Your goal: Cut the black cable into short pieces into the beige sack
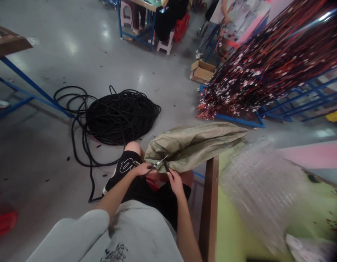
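Note:
My left hand [143,169] is closed around a pair of scissors [161,161], whose pale pointed blades reach up and to the right; its handles are mostly covered by my fingers. Pinched in my right hand [176,182] is a short length of black tubing [165,163], close beside the blades. Both hands are above my lap, at the near side of a crumpled olive-green sack [193,142] whose mouth faces me. On the floor ahead to the left lies a big coil of black tubing [116,118], with loose loops trailing toward my leg.
To my right stands a table with a green top [231,225] and clear plastic wrap [264,185]. Bundled wires [256,76] hang over a blue rack [239,120]. A cardboard box [202,71] sits on the floor. People are at tables farther off.

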{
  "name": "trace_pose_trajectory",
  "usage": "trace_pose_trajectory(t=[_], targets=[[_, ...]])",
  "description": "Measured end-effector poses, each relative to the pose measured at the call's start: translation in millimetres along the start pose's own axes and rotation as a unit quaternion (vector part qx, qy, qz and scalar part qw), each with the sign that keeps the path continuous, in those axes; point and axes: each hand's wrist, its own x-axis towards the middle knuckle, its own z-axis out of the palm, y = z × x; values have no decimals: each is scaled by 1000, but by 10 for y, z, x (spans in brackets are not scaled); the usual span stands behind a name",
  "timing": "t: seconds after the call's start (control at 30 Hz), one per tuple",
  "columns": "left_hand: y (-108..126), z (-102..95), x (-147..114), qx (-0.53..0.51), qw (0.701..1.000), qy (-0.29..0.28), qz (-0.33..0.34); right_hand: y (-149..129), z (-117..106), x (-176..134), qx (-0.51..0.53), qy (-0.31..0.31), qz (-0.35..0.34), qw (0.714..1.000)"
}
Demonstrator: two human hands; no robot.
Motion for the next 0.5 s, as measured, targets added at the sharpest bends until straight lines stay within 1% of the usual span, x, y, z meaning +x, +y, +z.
trace_pose_trajectory(t=[0.07, 0.17, 0.23, 0.3, 0.5], targets=[[13, 1, -19, -15, 1000, -11, -5, 36, -8, -23, 9, 0, 3, 1000], [33, 1, -77, -65, 995, -66, -25, 101, -20, -45, 21, 4, 12, 1000], [50, -7, -110, -83, 993, -82, -34, 136, -20, -48, 28, 7, 18, 999], [68, -19, -120, -74, 995, -68, -31, 153, -12, -48, 36, 9, 25, 999], [67, -4, -53, 34, 999, 23, -1, 105, 23, -67, 50, 15, 61, 997]])
